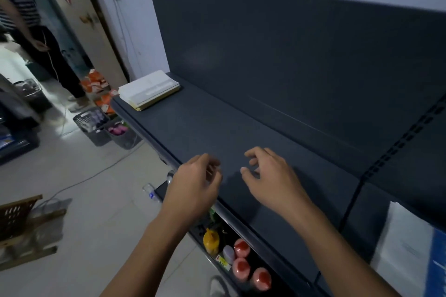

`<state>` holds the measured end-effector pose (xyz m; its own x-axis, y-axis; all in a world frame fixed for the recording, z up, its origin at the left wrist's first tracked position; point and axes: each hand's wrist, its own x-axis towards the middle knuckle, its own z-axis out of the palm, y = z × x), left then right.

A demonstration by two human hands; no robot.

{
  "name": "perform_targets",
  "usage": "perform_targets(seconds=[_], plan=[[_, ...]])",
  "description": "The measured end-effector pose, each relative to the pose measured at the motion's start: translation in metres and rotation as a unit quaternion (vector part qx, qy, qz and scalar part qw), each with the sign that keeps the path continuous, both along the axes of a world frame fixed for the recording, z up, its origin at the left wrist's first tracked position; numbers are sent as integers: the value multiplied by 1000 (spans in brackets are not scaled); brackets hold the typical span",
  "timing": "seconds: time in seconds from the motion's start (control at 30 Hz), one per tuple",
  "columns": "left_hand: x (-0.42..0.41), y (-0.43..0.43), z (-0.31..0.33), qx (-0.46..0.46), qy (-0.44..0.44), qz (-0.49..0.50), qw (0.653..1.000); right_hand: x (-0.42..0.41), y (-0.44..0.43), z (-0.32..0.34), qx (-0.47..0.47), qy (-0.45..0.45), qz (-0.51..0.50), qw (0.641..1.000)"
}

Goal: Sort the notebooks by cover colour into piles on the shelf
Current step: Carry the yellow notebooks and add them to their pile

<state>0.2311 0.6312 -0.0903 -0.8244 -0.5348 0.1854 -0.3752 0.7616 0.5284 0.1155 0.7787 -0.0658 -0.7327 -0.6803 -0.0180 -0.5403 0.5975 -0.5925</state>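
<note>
Between placements: left hand (193,183) and right hand (272,176) above shelf (217,123), grips loosely curled, empty. White pile (149,88) at far left end; more notebooks (405,248) at right edge. Next, likely: fetching one.

Both forearms reach up from the bottom edge toward frame centre. The left hand (193,183) and right hand (270,176) hang side by side, fingers loosely curled, holding nothing.

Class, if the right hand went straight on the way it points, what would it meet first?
Likely the notebook pile at the far end of the shelf. The right hand points that way, with nothing between. Depth is unclear, so it might instead reach the back panel.
</note>
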Motion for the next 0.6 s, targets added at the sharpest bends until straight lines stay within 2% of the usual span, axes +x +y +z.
perform_targets(seconds=[0.3, 0.6], plan=[[-54, -134, -10, 6, -26, -40, 999, -50, -127, -20, 17, -25, -21, 999], [-44, -248, -12, 29, -16, -13, 999, -55, -248, -13, 29, -15, 0, 999]])
